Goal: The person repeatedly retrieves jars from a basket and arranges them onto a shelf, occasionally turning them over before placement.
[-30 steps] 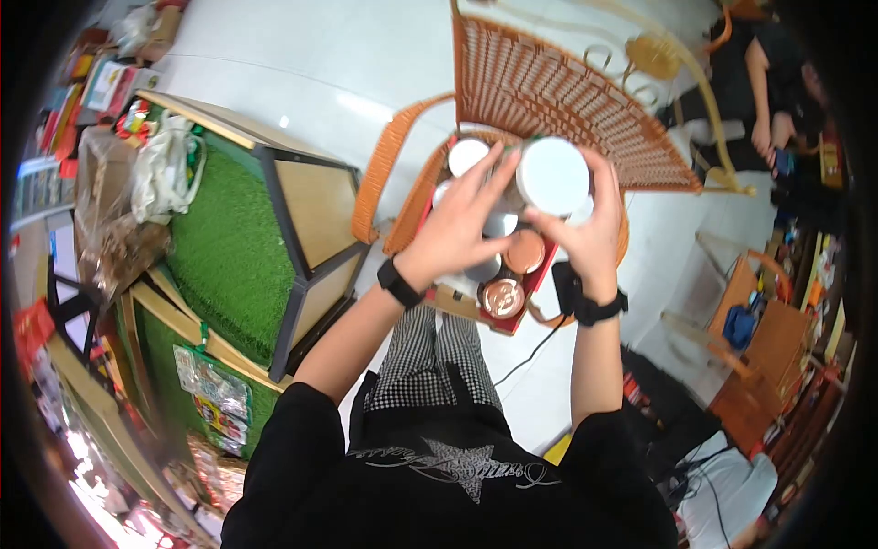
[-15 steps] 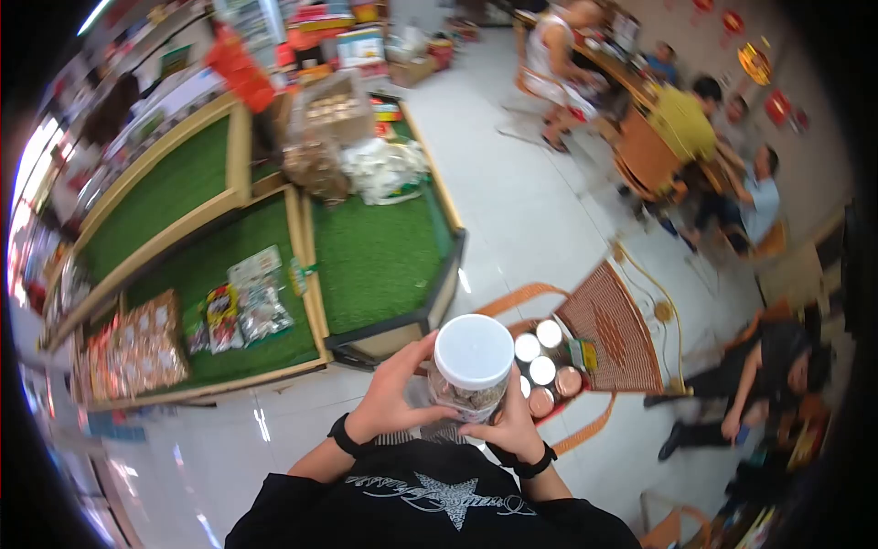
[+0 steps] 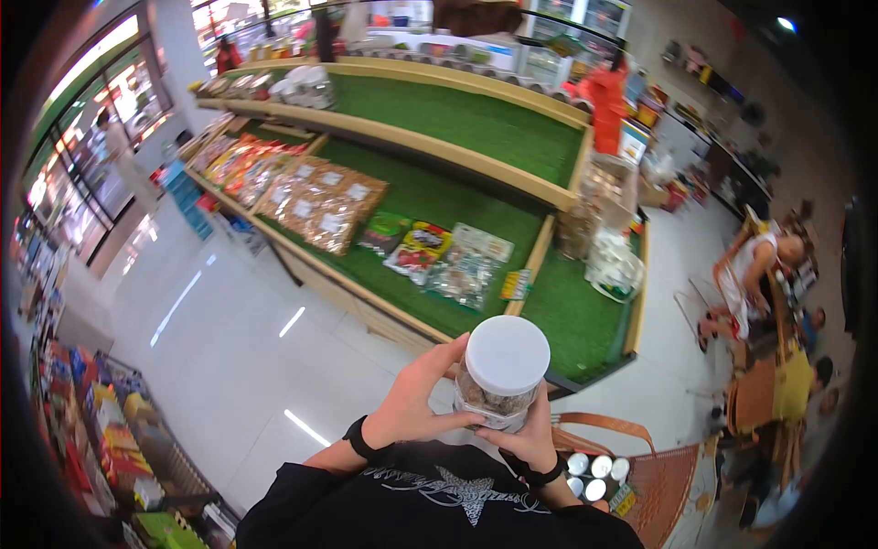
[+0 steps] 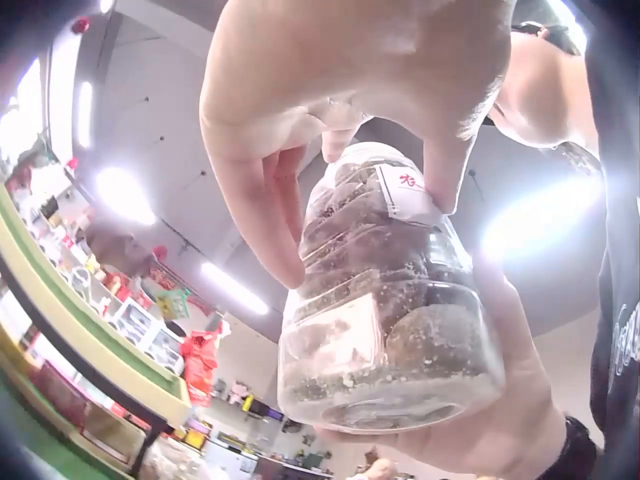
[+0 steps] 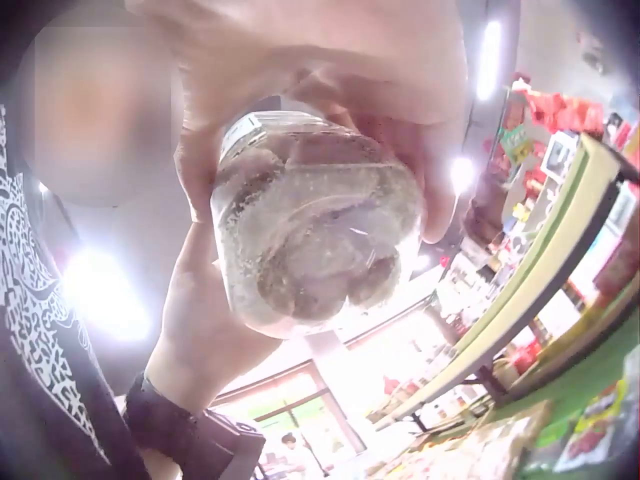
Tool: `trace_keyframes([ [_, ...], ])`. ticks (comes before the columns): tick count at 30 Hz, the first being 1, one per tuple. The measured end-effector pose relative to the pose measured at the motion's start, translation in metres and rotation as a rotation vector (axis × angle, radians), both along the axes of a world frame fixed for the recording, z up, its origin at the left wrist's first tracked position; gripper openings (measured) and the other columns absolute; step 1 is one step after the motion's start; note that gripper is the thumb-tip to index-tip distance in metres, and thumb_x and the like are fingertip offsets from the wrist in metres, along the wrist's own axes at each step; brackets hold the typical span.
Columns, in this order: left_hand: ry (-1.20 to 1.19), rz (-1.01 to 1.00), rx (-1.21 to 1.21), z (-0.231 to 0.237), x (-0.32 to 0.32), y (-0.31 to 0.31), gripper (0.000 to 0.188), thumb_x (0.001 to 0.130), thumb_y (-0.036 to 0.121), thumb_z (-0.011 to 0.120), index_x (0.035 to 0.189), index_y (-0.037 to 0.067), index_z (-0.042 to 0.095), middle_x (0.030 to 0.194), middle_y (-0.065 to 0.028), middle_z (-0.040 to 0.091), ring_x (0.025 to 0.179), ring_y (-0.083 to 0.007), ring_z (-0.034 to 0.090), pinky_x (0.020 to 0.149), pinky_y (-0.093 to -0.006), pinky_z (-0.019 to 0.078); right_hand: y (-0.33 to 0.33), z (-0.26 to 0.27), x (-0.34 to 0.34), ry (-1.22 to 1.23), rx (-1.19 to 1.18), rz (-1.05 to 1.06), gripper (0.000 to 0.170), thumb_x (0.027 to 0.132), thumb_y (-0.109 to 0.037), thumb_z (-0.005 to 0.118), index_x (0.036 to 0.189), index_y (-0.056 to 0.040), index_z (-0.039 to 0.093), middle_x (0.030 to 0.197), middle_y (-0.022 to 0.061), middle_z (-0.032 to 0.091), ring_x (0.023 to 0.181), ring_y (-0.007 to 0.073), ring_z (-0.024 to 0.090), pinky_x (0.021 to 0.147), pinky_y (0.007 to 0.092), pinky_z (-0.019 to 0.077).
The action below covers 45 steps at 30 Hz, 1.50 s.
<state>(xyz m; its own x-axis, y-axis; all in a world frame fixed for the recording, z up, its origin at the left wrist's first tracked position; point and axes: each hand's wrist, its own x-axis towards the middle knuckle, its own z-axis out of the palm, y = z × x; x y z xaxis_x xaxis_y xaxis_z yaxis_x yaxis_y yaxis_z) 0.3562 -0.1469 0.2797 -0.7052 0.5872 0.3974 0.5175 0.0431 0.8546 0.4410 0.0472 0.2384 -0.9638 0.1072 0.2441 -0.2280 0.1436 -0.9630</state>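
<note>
A clear plastic jar with a white lid (image 3: pixel 508 355) is held upright in front of the chest in the head view. Brownish pieces fill it. The left hand (image 3: pixel 418 395) grips its left side, and the right hand (image 3: pixel 533 434) grips its lower right side, thumbs near each other at the front. From below, the left wrist view shows the jar's base and labels (image 4: pixel 333 335), with the left hand's fingers (image 4: pixel 250 180) curled round it. In the right wrist view the right hand (image 5: pixel 320 60) wraps round the jar (image 5: pixel 320 230).
A green-lined display stand (image 3: pixel 439 197) stands ahead, with bagged goods (image 3: pixel 320 206) and packets (image 3: pixel 419 252) on it. At lower right a wicker chair (image 3: pixel 672 485) holds several white-lidded jars (image 3: pixel 601 467). Stocked shelves (image 3: pixel 110 412) are at lower left; people sit at far right.
The view has swung from the chair toward the display stand. The jar, gripped in both hands, has come away from the other jars on the chair and is held near the chest.
</note>
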Motion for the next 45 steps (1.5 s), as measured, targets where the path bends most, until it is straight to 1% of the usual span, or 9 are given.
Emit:
trace_keyframes([
  [2,0.005,0.064,-0.051,0.003,-0.01,-0.036,0.1,0.066,0.028,0.086,0.144,-0.002,0.03,0.136,-0.0186,0.049,0.121,-0.0279,0.053,0.093,-0.0385,0.0465,-0.033,0.002,-0.022,-0.014,-0.049,0.067,0.103,0.059,-0.027,0.09,0.138,0.0028,0.031,0.129,0.0191,0.052,0.122,0.0274,0.051,0.103,0.0392,0.038],
  [4,0.105,0.127,-0.013,0.009,-0.019,-0.066,0.096,0.067,0.028,0.084,0.144,0.001,0.033,0.125,-0.0204,0.053,0.107,-0.0322,0.059,0.09,-0.0384,0.0481,-0.061,0.001,-0.042,0.028,-0.072,0.103,0.103,0.059,-0.025,0.09,0.139,0.0028,0.031,0.129,0.0167,0.051,0.12,0.0257,0.052,0.101,0.0379,0.0396],
  [13,0.314,0.326,-0.06,0.044,-0.026,-0.17,0.089,0.069,0.029,0.082,0.14,-0.003,0.037,0.132,-0.0218,0.05,0.122,-0.0345,0.051,0.099,-0.0418,0.0413,-0.149,0.028,-0.094,-0.03,-0.249,0.417,0.103,0.058,-0.011,0.09,0.14,0.003,0.028,0.133,0.0166,0.047,0.122,0.0253,0.05,0.103,0.0395,0.041],
  [16,0.326,0.417,0.11,0.078,-0.022,-0.193,0.076,0.071,0.022,0.079,0.138,0.007,0.047,0.13,-0.0167,0.051,0.117,-0.035,0.052,0.095,-0.0428,0.0439,-0.166,0.036,-0.104,0.009,-0.303,0.481,0.101,0.059,-0.007,0.088,0.139,0.0048,0.028,0.133,0.0167,0.047,0.122,0.0256,0.05,0.102,0.0402,0.0427],
  [20,0.715,0.588,-0.025,0.127,-0.009,-0.216,0.042,0.067,0.016,0.079,0.106,0.01,0.066,0.096,-0.0065,0.066,0.081,-0.0209,0.063,0.067,-0.0348,0.0493,-0.174,0.032,-0.128,-0.085,-0.314,0.612,0.1,0.059,-0.005,0.088,0.138,0.0069,0.028,0.133,0.0186,0.047,0.12,0.0269,0.052,0.1,0.0407,0.0449],
  [22,1.148,0.818,-0.059,0.142,-0.016,-0.202,0.028,0.065,0.011,0.077,0.091,0.016,0.069,0.079,0.003,0.064,0.062,-0.0164,0.058,0.052,-0.0273,0.0421,-0.179,0.021,-0.144,-0.096,-0.319,0.643,0.1,0.059,-0.005,0.088,0.138,0.0071,0.028,0.133,0.0189,0.047,0.119,0.0271,0.052,0.1,0.0407,0.0452],
  [25,0.99,0.911,-0.262,0.164,-0.009,-0.2,0.013,0.068,0.014,0.06,0.077,0.009,0.067,0.078,-0.0054,0.059,0.067,-0.0174,0.057,0.059,-0.032,0.0464,-0.183,0.003,-0.169,-0.107,-0.324,0.673,0.101,0.059,-0.005,0.088,0.138,0.0074,0.027,0.133,0.0195,0.047,0.119,0.0275,0.053,0.099,0.0407,0.0456],
  [35,1.244,0.769,-0.229,0.175,-0.105,-0.238,0.014,0.076,0.009,0.055,0.084,0.014,0.065,0.07,-0.0032,0.054,0.058,-0.015,0.049,0.05,-0.027,0.0374,-0.202,0.019,-0.277,0.047,-0.355,0.492,0.1,0.056,-0.007,0.088,0.137,0.0018,0.03,0.125,0.0153,0.052,0.109,0.0252,0.057,0.094,0.0399,0.049],
  [45,1.421,0.645,-0.205,0.175,-0.222,-0.221,0.023,0.084,0.003,0.05,0.09,0.02,0.064,0.063,-0.001,0.049,0.049,-0.0125,0.041,0.042,-0.022,0.0285,-0.168,0.005,-0.378,0.077,-0.403,0.363,0.106,0.057,-0.003,0.088,0.139,0.0042,0.023,0.131,0.0185,0.045,0.118,0.0272,0.052,0.1,0.0413,0.0443],
])
